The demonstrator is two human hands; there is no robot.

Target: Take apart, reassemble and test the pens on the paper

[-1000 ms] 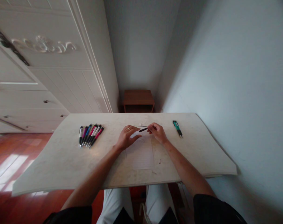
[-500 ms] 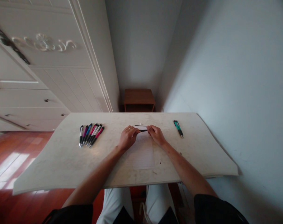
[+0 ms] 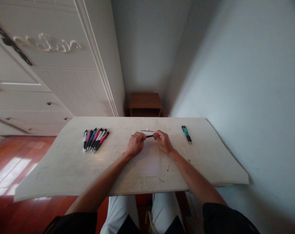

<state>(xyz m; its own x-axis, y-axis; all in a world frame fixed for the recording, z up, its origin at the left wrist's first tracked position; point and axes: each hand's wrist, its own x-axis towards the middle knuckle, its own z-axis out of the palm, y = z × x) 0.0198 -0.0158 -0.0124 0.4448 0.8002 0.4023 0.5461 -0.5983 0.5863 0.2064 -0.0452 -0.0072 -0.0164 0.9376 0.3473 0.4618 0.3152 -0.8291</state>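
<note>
Between my two hands runs a pen (image 3: pixel 149 136) with a black section showing; the rest of it is covered by my fingers. My left hand (image 3: pixel 136 143), with a ring on one finger, is closed on its left end. Fingers of my right hand (image 3: pixel 162 140) pinch the right end. Under and in front of the hands lies a lined sheet of paper (image 3: pixel 147 162). Just beyond them a thin dark stick, perhaps a pen refill (image 3: pixel 147 131), rests on the table, with a tiny white piece (image 3: pixel 147 129) beside it.
On the left of the white table (image 3: pixel 59 169) lie several pens (image 3: pixel 96 139) side by side, in white, purple, blue and pink with black grips. Green pens (image 3: pixel 186 134) lie on the right. A cabinet (image 3: pixel 93 81) stands left, a wall right, and a low wooden stand (image 3: pixel 146 100) behind.
The camera view has shifted slightly. Both hands stay on the pen in nearly the same place, and the other things on the table lie as before.
</note>
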